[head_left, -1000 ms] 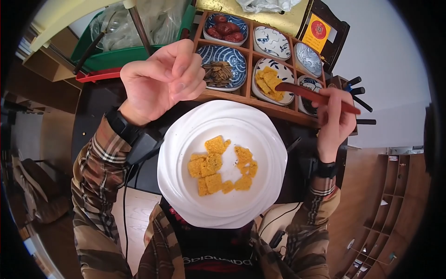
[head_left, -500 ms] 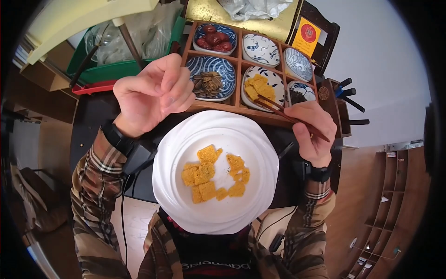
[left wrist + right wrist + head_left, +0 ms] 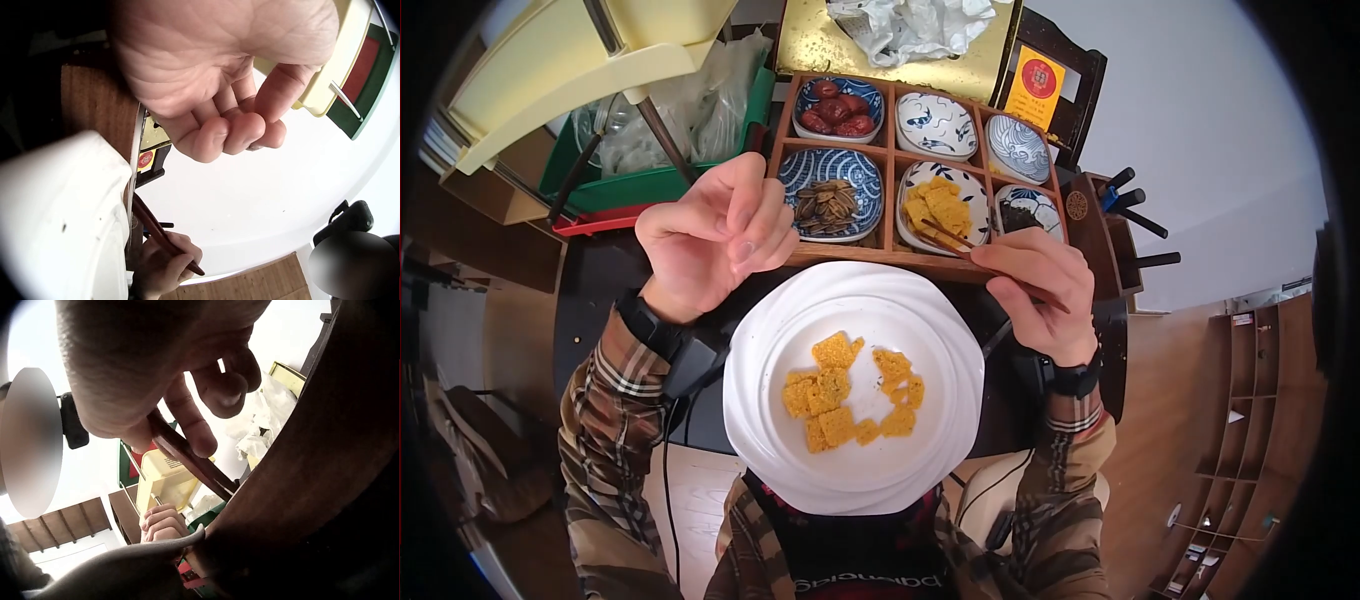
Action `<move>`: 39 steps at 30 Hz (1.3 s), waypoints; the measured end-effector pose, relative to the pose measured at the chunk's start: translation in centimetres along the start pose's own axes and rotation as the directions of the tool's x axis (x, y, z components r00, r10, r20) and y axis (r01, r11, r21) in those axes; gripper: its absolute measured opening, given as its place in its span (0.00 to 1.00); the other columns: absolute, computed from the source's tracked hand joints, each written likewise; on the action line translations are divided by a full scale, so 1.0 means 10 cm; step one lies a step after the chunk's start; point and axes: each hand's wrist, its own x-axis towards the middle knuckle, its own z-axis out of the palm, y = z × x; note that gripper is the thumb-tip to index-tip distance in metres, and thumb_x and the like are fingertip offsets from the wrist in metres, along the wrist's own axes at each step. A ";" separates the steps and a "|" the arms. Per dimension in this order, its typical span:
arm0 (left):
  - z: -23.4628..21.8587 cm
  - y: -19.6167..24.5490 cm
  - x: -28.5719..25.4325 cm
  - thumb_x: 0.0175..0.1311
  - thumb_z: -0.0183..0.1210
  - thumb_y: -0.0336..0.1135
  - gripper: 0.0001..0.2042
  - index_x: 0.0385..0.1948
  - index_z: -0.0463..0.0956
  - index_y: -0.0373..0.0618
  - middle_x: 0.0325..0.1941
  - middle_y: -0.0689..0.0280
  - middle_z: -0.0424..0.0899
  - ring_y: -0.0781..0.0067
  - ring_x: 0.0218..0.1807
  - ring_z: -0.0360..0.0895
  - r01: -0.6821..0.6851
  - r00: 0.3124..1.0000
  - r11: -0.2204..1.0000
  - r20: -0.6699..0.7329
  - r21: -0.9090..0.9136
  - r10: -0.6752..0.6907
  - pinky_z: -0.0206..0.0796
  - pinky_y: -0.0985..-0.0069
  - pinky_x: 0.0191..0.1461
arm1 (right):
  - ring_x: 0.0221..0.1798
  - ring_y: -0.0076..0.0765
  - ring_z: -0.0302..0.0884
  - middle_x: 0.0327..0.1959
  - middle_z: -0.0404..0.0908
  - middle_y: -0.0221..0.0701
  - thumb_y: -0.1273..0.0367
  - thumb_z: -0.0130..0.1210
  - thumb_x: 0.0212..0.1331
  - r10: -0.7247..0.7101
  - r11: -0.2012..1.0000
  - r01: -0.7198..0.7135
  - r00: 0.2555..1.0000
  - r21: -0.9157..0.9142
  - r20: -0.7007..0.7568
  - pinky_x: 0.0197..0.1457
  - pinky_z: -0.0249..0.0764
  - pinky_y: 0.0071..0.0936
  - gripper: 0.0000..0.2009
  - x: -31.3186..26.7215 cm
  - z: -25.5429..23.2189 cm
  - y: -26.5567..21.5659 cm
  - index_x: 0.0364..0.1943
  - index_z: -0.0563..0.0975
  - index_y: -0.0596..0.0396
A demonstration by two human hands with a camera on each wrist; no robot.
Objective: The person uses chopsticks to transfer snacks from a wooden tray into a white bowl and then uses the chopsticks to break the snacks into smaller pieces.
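Wooden tongs (image 3: 948, 236), reddish brown, are gripped by the right hand (image 3: 1045, 292) between thumb and fingers, also seen in the right wrist view (image 3: 181, 369). Their tips are at the front part of a patterned bowl (image 3: 974, 188) of yellow crispy pieces (image 3: 941, 206); whether they pinch a piece I cannot tell. Raised left of the white plate (image 3: 752, 335), the left hand (image 3: 718, 235) has its fingers loosely curled and holds nothing, as the left wrist view shows (image 3: 219, 75). On the plate lie several orange-yellow pieces (image 3: 836, 426), some of them small.
The divided wooden box (image 3: 887, 190) also holds bowls of red dates (image 3: 835, 108), brown seeds (image 3: 827, 206) and dark bits (image 3: 1022, 218), and patterned bowls. A green bin (image 3: 625, 180) with plastic bags stands at the left; black-handled items (image 3: 1138, 215) stick out of a holder at the right.
The right hand has turned, bringing the tongs' tips down to the yellow pieces' bowl. The left hand keeps its curled pose. The head view has shifted, so the box and plate appear lower and further left.
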 end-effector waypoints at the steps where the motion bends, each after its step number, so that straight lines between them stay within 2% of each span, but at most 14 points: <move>1: 0.00 0.00 0.00 0.54 0.53 0.29 0.07 0.21 0.63 0.47 0.17 0.68 0.67 0.75 0.19 0.59 0.000 1.000 1.000 0.000 0.001 0.000 0.52 0.76 0.25 | 0.29 0.39 0.81 0.34 0.83 0.35 0.75 0.68 0.51 -0.001 1.000 0.001 1.000 0.000 0.000 0.31 0.75 0.26 0.11 0.00 0.01 0.00 0.41 0.83 0.58; 7: 0.01 0.01 0.00 0.54 0.53 0.28 0.07 0.21 0.64 0.47 0.17 0.68 0.67 0.75 0.19 0.60 0.003 1.000 1.000 -0.002 -0.008 -0.003 0.52 0.77 0.25 | 0.29 0.37 0.81 0.35 0.83 0.35 0.75 0.69 0.50 -0.011 0.994 0.009 1.000 -0.109 -0.024 0.31 0.75 0.26 0.13 -0.02 0.05 0.00 0.41 0.84 0.56; 9: 0.02 0.01 0.00 0.54 0.53 0.28 0.07 0.21 0.64 0.47 0.17 0.68 0.67 0.75 0.19 0.59 0.000 1.000 1.000 -0.009 -0.003 0.000 0.52 0.77 0.25 | 0.29 0.37 0.81 0.35 0.83 0.34 0.76 0.69 0.51 0.042 0.999 -0.042 0.997 0.005 -0.072 0.31 0.76 0.26 0.13 -0.03 0.06 -0.01 0.42 0.84 0.56; 13: 0.01 0.00 0.00 0.54 0.53 0.28 0.07 0.21 0.64 0.47 0.17 0.68 0.67 0.76 0.18 0.59 -0.004 1.000 1.000 -0.009 -0.004 0.004 0.52 0.77 0.24 | 0.30 0.35 0.82 0.36 0.84 0.33 0.76 0.68 0.52 0.024 0.999 -0.022 0.996 0.031 -0.089 0.32 0.77 0.26 0.13 0.02 0.09 -0.05 0.43 0.84 0.55; 15: 0.01 0.00 0.00 0.54 0.53 0.29 0.07 0.21 0.64 0.48 0.17 0.69 0.67 0.76 0.18 0.59 -0.002 1.000 1.000 -0.004 0.004 0.002 0.52 0.76 0.24 | 0.29 0.35 0.82 0.37 0.84 0.34 0.75 0.68 0.52 0.079 0.996 -0.079 0.997 -0.028 -0.022 0.32 0.77 0.26 0.13 0.01 0.09 -0.04 0.43 0.84 0.55; 19: 0.01 0.00 0.01 0.54 0.53 0.29 0.07 0.21 0.64 0.47 0.17 0.69 0.67 0.76 0.18 0.59 -0.007 1.000 1.000 0.001 0.001 0.007 0.52 0.76 0.25 | 0.28 0.36 0.82 0.36 0.84 0.34 0.76 0.69 0.52 0.130 0.991 -0.130 0.990 0.010 -0.046 0.31 0.76 0.26 0.13 0.00 0.10 -0.06 0.43 0.84 0.55; 22: 0.01 0.00 0.00 0.54 0.53 0.29 0.07 0.21 0.64 0.47 0.17 0.68 0.67 0.75 0.18 0.60 -0.015 1.000 1.000 0.008 -0.004 0.015 0.51 0.76 0.25 | 0.34 0.34 0.84 0.40 0.86 0.38 0.79 0.63 0.56 0.138 0.990 -0.137 0.990 -0.044 0.035 0.36 0.79 0.22 0.10 0.01 0.08 -0.08 0.43 0.84 0.60; 24: -0.01 0.00 0.00 0.54 0.53 0.29 0.06 0.21 0.64 0.47 0.17 0.68 0.68 0.75 0.19 0.60 -0.006 1.000 1.000 0.007 -0.010 0.006 0.51 0.76 0.25 | 0.27 0.36 0.81 0.34 0.84 0.32 0.75 0.69 0.51 0.084 0.989 -0.087 0.996 -0.122 -0.030 0.30 0.75 0.26 0.12 0.02 0.10 -0.08 0.41 0.85 0.54; 31: -0.01 0.00 0.00 0.53 0.53 0.28 0.06 0.21 0.64 0.47 0.17 0.68 0.68 0.76 0.19 0.60 -0.006 1.000 1.000 -0.004 -0.008 0.006 0.51 0.76 0.25 | 0.26 0.35 0.80 0.32 0.84 0.32 0.76 0.68 0.51 0.026 0.984 -0.039 0.996 -0.175 -0.080 0.29 0.74 0.26 0.11 0.03 0.09 -0.06 0.39 0.84 0.55; 34: -0.03 -0.01 -0.01 0.51 0.50 0.31 0.04 0.23 0.64 0.46 0.18 0.67 0.68 0.76 0.19 0.59 -0.017 1.000 1.000 0.015 -0.018 0.017 0.50 0.77 0.26 | 0.25 0.34 0.80 0.31 0.84 0.32 0.78 0.66 0.52 0.053 0.975 -0.079 0.990 -0.209 -0.129 0.27 0.73 0.25 0.09 0.02 0.08 -0.08 0.39 0.84 0.56; 39: 0.02 0.00 0.00 0.54 0.53 0.29 0.07 0.21 0.64 0.47 0.17 0.69 0.67 0.76 0.19 0.60 -0.004 1.000 1.000 -0.005 -0.008 0.004 0.51 0.77 0.25 | 0.23 0.25 0.79 0.31 0.85 0.32 0.79 0.64 0.57 0.135 0.980 -0.160 0.971 -0.120 -0.198 0.25 0.70 0.20 0.06 -0.01 0.09 -0.06 0.39 0.84 0.59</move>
